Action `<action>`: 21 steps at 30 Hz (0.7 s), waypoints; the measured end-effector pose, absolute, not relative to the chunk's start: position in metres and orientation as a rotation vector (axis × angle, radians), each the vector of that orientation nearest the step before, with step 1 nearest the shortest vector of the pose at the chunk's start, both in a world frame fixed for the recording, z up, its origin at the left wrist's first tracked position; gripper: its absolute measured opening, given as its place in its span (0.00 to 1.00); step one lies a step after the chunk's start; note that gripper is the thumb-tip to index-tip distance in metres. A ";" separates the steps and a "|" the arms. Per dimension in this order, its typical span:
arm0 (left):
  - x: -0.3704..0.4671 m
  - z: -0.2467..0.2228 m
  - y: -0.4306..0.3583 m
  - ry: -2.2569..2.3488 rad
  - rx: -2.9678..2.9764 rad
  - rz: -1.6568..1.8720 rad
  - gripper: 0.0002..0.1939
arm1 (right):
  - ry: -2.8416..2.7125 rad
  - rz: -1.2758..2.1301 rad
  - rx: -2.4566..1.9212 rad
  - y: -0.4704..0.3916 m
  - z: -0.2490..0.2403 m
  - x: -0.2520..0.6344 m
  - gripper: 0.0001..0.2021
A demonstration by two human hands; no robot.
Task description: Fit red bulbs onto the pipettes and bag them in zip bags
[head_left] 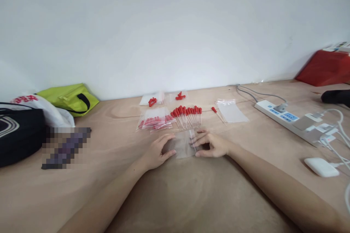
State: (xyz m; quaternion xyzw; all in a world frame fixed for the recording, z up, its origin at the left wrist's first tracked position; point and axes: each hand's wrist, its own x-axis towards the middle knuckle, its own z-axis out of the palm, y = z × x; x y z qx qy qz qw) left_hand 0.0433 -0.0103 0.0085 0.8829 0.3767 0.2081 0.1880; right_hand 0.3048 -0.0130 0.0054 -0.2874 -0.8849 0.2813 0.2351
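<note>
A clear zip bag lies flat on the table between my hands, its zip edge to the right. My left hand is open at the bag's left edge, with thumb and fingers spread apart. On the zip side my right hand has its fingertips against the bag and its thumb held apart from them. Just beyond the bag, several thin wooden sticks with red tips lie fanned out. Left of them are clear bags with red-tipped pieces inside. Another red-tipped stick lies by a stack of clear bags.
Small red pieces and more bags lie near the wall. At right are a white power strip, cables and a white charger. A yellow-green pouch, a black bag and a pixelated object lie left.
</note>
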 end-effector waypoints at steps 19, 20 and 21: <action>0.048 0.009 -0.001 1.058 2.736 0.297 0.27 | -1.683 0.140 -2.448 0.076 0.009 0.332 0.17; 0.048 0.008 -0.001 1.072 2.729 0.357 0.27 | -1.674 0.128 -2.454 0.077 0.008 0.332 0.17; 0.048 0.007 -0.002 1.073 2.721 0.420 0.27 | -1.668 0.121 -2.460 0.078 0.007 0.332 0.18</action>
